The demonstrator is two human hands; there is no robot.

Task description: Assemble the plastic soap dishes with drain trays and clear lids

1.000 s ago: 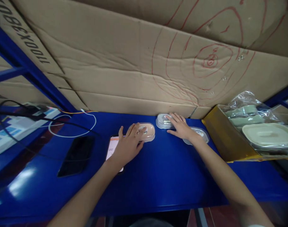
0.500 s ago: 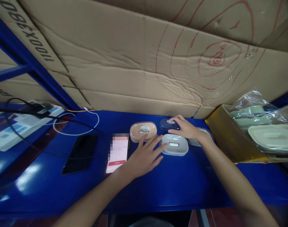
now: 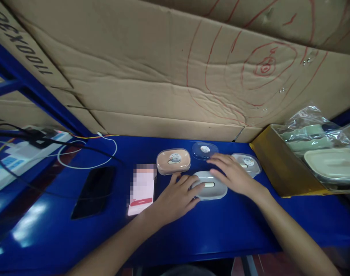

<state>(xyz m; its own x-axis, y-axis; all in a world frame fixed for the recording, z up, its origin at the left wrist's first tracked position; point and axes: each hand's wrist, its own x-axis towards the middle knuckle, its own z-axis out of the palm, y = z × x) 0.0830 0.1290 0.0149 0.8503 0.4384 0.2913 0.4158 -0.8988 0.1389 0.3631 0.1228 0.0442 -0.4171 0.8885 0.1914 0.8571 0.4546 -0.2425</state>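
Note:
A grey oval soap dish [image 3: 209, 192] with a white slot-shaped piece in its middle sits between my hands. My left hand [image 3: 176, 195] is open, its spread fingers resting at the dish's left rim. Over the dish's back right side, my right hand [image 3: 235, 174] has its fingers stretched out and holds nothing. Behind lies a clear oval lid [image 3: 199, 152] with a round label. A peach soap dish [image 3: 163, 163] with a clear labelled lid is to the left. Partly behind my right hand, another grey lidded dish [image 3: 253, 168] shows.
A lit phone [image 3: 142, 191] and a dark phone [image 3: 94, 191] lie left on the blue table [image 3: 215, 230]. Farther left are cables and a power strip [image 3: 8, 166]. At right stands an open cardboard box [image 3: 281, 168] of bagged green dishes. Cardboard [image 3: 134, 69] walls the back.
My right hand has let go of the clear lid at the back and come nearer, over the grey dish. The grey dish sits slightly closer to me; my left hand stays beside it.

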